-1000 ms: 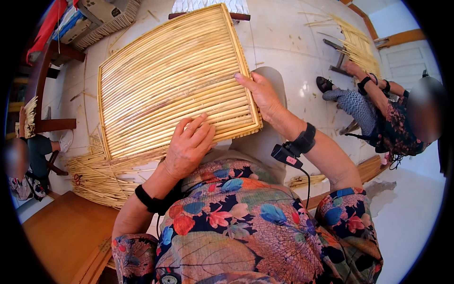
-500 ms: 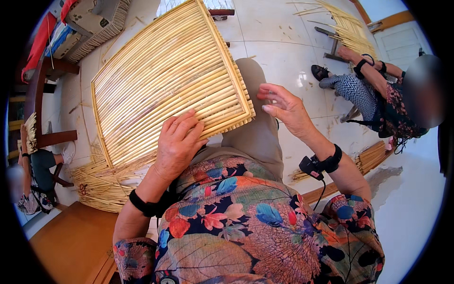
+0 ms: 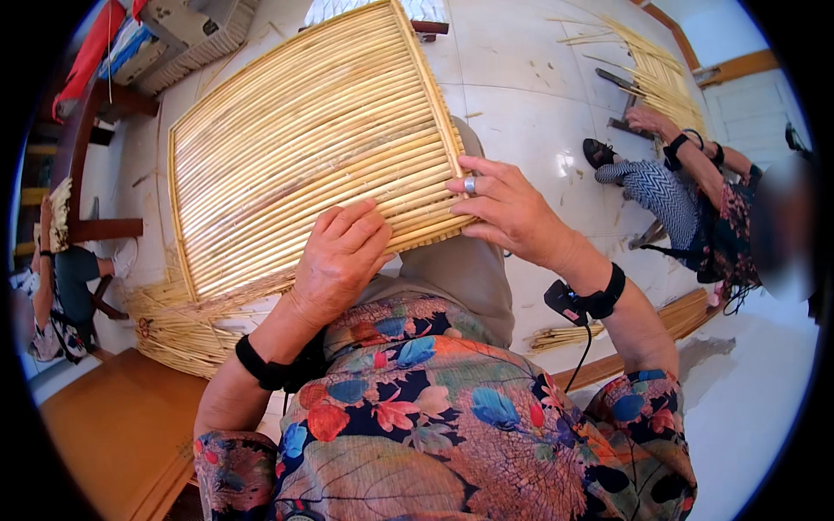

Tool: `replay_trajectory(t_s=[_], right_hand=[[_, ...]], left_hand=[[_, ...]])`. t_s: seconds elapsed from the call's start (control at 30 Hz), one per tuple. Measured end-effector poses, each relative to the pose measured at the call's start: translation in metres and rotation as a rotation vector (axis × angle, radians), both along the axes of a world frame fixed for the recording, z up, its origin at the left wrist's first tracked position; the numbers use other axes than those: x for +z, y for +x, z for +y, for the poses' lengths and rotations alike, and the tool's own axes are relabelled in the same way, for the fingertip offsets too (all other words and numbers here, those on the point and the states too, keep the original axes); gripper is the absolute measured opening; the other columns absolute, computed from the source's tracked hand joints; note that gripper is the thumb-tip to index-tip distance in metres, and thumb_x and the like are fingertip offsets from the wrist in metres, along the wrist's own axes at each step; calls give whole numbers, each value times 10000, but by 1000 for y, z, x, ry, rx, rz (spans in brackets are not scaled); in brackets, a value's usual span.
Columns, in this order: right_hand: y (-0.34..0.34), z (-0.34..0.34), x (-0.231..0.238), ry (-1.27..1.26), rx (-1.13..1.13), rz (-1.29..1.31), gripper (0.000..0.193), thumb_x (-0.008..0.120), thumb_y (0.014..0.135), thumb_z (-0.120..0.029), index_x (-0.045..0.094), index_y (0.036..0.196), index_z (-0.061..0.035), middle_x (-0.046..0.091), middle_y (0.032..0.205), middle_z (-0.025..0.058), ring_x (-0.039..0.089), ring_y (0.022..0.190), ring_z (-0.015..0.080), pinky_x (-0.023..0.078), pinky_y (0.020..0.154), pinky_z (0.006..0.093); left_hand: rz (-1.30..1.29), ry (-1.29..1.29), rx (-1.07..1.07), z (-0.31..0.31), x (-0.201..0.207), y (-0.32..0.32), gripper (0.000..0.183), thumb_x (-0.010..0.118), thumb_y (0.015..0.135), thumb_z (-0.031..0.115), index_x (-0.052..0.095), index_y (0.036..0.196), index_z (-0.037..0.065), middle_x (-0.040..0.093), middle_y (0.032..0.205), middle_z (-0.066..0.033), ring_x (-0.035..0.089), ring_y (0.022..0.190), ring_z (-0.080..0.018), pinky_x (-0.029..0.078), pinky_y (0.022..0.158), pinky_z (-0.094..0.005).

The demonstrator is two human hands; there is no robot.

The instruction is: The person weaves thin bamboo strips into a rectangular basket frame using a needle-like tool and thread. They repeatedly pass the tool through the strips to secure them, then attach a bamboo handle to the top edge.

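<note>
A large rectangular panel of straw-yellow reed stalks [image 3: 304, 148], laid side by side within a narrow border, rests tilted across my lap. My left hand [image 3: 341, 256] holds its near edge, the fingers bent over the top stalks and the thumb at the rim. At the panel's near right corner, my right hand [image 3: 517, 213], with a ring on one finger, grips the border with fingers on top and thumb below. The underside of the panel is hidden.
Loose reed stalks [image 3: 178, 339] lie in a heap at the left, beside a brown wooden board [image 3: 122, 425]. A dark wooden bench [image 3: 78, 182] stands farther left. At right, a seated person [image 3: 669, 187] works on another reed piece [image 3: 660, 74]; another person sits far left.
My right hand has moved left from the air beside the panel and taken hold of its right corner. My left hand stays on the near edge, slightly farther right.
</note>
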State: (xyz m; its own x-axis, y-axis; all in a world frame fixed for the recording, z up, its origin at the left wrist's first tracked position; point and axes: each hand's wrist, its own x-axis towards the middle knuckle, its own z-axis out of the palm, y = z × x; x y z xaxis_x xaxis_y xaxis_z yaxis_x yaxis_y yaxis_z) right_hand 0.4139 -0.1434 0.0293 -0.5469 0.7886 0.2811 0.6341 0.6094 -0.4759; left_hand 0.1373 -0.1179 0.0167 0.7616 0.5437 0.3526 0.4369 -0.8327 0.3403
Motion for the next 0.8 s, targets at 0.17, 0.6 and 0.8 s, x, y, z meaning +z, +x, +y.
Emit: replay_trajectory(t_s=[0.17, 0.6, 0.8], right_hand=[[-2, 3, -9, -52, -19, 49, 343, 769, 672, -90, 649, 992, -119, 596, 1142, 26, 462, 1243, 293, 413, 974, 404], [-1, 10, -4, 73, 71, -109, 369, 791, 630, -134, 657, 974, -145, 571, 985, 7, 466, 1220, 311, 366, 1034, 540], [1, 9, -10, 104, 94, -111, 374, 784, 638, -136, 639, 982, -146, 552, 949, 10, 469, 1217, 311, 369, 1034, 548]], left_hand=[[-1, -25, 30, -3, -5, -1, 330, 698, 702, 119, 623, 1002, 3, 572, 1048, -105, 550, 1093, -270, 432, 931, -407], [65, -176, 34, -19, 10, 0, 474, 709, 671, 134, 577, 1089, -46, 527, 1001, -127, 529, 933, -279, 436, 844, -404], [112, -155, -24, -26, 22, 0, 488, 700, 708, 98, 564, 1148, -66, 553, 1029, -155, 552, 931, -289, 464, 797, -385]])
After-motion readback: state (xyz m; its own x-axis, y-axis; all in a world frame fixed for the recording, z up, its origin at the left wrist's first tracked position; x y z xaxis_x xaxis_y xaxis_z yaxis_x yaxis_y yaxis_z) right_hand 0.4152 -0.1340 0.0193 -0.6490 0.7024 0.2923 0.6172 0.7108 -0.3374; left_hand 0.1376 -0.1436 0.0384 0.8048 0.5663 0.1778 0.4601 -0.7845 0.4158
